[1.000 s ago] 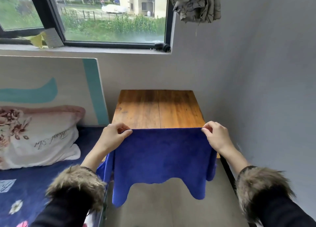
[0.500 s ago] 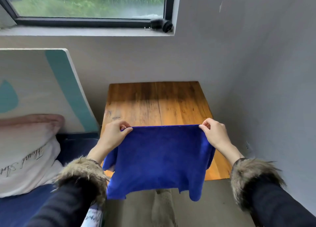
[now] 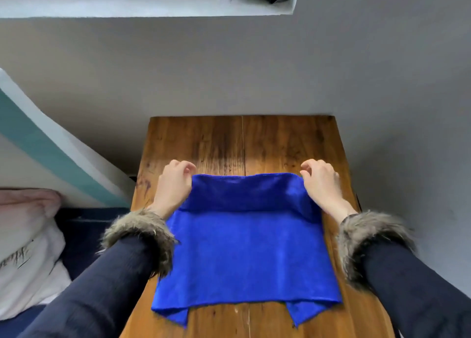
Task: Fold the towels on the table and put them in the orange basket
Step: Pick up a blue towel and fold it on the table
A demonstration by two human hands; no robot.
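A blue towel [image 3: 244, 256] lies doubled on the wooden table [image 3: 219, 144], its near part flat and its far part still lifted. My left hand [image 3: 174, 182] pinches the towel's far left corner with curled fingers. My right hand [image 3: 319, 182] pinches the far right corner the same way. Both hands hold the far edge a little above the tabletop. Two loose corners of the towel stick out at the near edge. No orange basket is in view.
Grey walls [image 3: 254, 70] close in behind and to the right of the table. A white and teal board [image 3: 51, 149] leans at the left, above a white pillow [image 3: 25, 248] on a dark blue bed. A windowsill [image 3: 142, 4] runs along the top.
The towel hung in the air in front of the table before. Now both hands have carried it forward and down, and most of it lies on the tabletop.
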